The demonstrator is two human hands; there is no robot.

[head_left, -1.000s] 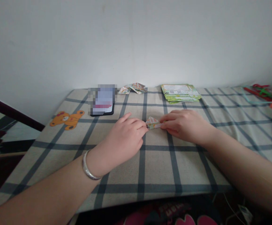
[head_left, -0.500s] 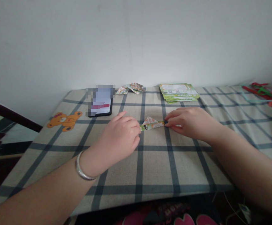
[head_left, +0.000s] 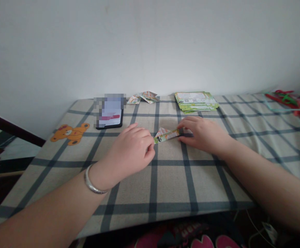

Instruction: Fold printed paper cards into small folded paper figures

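A folded paper strip (head_left: 168, 136), printed green with white and orange, lies between my two hands above the tablecloth. A small pale triangular flap rises from its upper edge. My left hand (head_left: 133, 148), with a silver bangle at the wrist, pinches the strip's left end; the fingertips are partly hidden behind the curled fingers. At the right end, my right hand (head_left: 204, 133) has its fingers along the upper edge and its thumb by the lower edge, with the dark tip of the paper between them.
A phone (head_left: 111, 112) and folded paper pieces (head_left: 143, 97) lie near the wall. A stack of green printed sheets (head_left: 196, 101) sits behind my right hand. Coloured ribbons (head_left: 292, 103) lie far right. A bear cutout (head_left: 71, 133) is at left on the checked tablecloth (head_left: 129, 193).
My hands first drew apart, uncovering more of the strip. Since then, the strip's right end has tilted up slightly, and my right thumb and fingers have spread a little around it.
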